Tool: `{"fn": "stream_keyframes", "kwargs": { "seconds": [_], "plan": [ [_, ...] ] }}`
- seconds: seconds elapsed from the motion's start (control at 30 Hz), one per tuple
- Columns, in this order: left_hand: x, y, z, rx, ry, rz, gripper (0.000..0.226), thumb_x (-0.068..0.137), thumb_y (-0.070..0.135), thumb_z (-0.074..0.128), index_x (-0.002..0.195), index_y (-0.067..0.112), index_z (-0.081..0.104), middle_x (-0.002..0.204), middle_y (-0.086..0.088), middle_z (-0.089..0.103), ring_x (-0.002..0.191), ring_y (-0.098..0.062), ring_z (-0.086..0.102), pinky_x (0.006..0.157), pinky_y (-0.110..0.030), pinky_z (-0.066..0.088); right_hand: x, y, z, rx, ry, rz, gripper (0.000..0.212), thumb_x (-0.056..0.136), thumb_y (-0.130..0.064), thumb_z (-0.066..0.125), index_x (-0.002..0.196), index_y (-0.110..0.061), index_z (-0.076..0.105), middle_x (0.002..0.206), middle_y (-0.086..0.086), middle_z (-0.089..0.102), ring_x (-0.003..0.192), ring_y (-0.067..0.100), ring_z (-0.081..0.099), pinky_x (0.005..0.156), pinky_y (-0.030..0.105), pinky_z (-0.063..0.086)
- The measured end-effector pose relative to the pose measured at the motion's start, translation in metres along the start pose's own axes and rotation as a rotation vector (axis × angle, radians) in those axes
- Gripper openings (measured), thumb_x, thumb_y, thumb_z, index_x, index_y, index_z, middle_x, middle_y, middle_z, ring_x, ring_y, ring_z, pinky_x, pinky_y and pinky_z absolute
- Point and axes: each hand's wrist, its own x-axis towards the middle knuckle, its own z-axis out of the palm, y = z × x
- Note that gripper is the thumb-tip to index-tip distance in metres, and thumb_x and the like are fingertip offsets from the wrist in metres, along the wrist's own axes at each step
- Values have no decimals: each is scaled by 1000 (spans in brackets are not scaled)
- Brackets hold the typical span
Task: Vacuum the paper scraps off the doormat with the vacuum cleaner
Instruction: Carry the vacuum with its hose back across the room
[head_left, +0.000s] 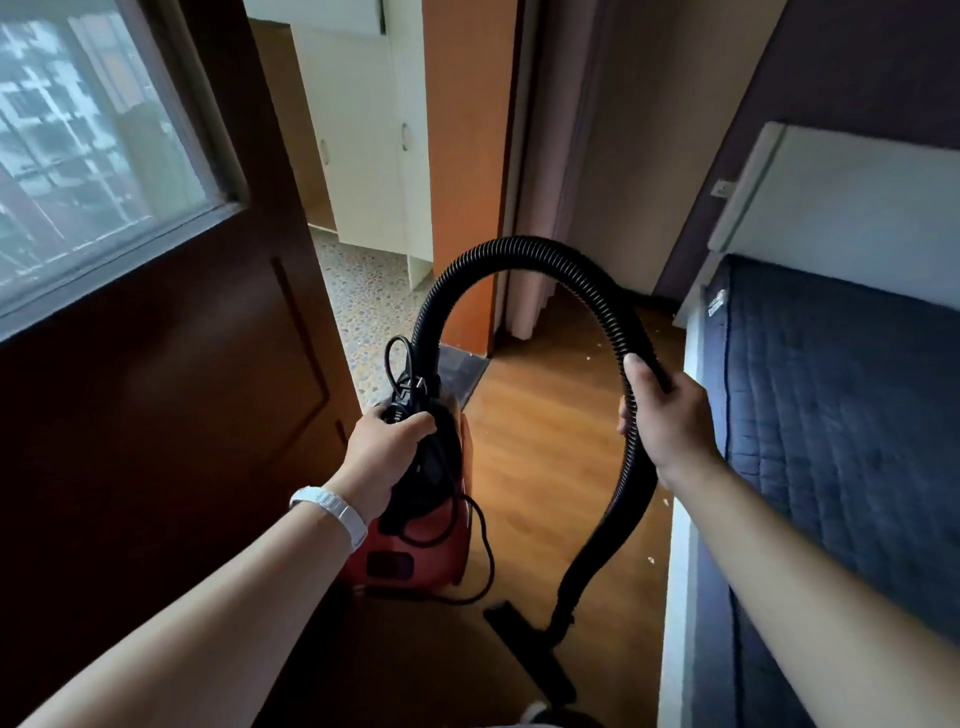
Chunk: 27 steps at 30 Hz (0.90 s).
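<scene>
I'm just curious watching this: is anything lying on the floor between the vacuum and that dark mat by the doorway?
Nothing visible blocks it. The wooden floor between the red vacuum cleaner and the doormat is bare except for small scraps. The left hand grips the vacuum's handle, the right hand the hose.

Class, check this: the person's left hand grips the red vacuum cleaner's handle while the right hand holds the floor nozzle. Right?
Not quite. In the head view the right hand holds the black hose, not the floor nozzle. The left hand does grip the red vacuum cleaner.
</scene>
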Motion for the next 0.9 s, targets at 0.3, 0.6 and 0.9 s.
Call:
{"fn": "stream_keyframes", "kwargs": {
  "seconds": [0.3, 0.6, 0.9],
  "plan": [
    [78, 40, 52, 33, -69, -15, 21, 71, 22, 74, 89, 11, 74, 80, -13, 77, 71, -32, 74, 71, -46, 62, 84, 19, 14, 18, 111, 50, 44, 93, -46, 58, 66, -12, 56, 54, 2, 58, 47, 18, 56, 51, 28, 45],
    [165, 90, 138, 103, -93, -37, 40, 55, 34, 72, 88, 11, 74, 78, -12, 75, 67, -29, 71, 64, -40, 58, 215, 41, 13, 26, 175, 83, 49, 93, -47, 59, 70, -3, 59, 53, 5, 59, 46, 17, 58, 56, 30, 47],
    [235, 151, 211, 88, -130, 11, 18, 81, 18, 70, 96, 8, 68, 79, -10, 72, 59, -20, 68, 46, -24, 50, 319, 48, -2, 40, 187, 80, 44, 96, -43, 57, 67, -10, 57, 53, 2, 58, 45, 16, 56, 51, 26, 45]
  ]
}}
